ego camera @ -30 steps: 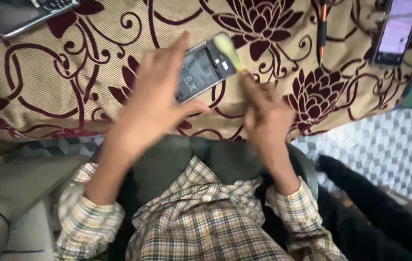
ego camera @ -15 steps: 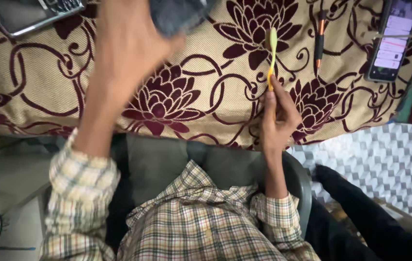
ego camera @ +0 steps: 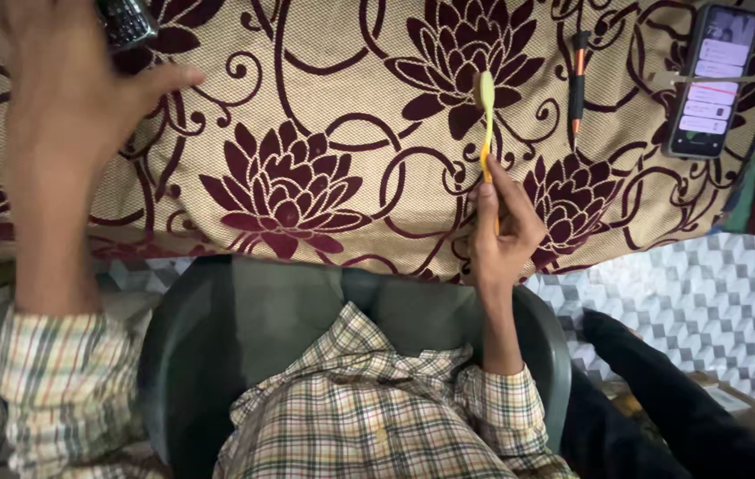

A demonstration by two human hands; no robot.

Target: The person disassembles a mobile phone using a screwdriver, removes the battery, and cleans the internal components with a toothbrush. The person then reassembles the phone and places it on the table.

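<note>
At upper left, the left hand [ego camera: 67, 98] gripped a dark keypad phone [ego camera: 126, 21] above the floral cloth [ego camera: 333, 106], well apart from the right hand [ego camera: 500, 232], which pinched a yellow toothbrush [ego camera: 486, 120] upright, bristle head pointing away.

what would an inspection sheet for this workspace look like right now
surface: beige cloth with dark red flower pattern covers the table.
job's things: dark keypad device at the top edge; yellow-green toothbrush-like tool held upright.
clutter: orange and black pen-like tool and a lit smartphone lie on the cloth.
hands: left hand raised, gripping the device; right hand gripping the tool's lower end.
cables: nothing seen.
surroundings: dark green chair, checked shirt sleeves, grey patterned floor.
</note>
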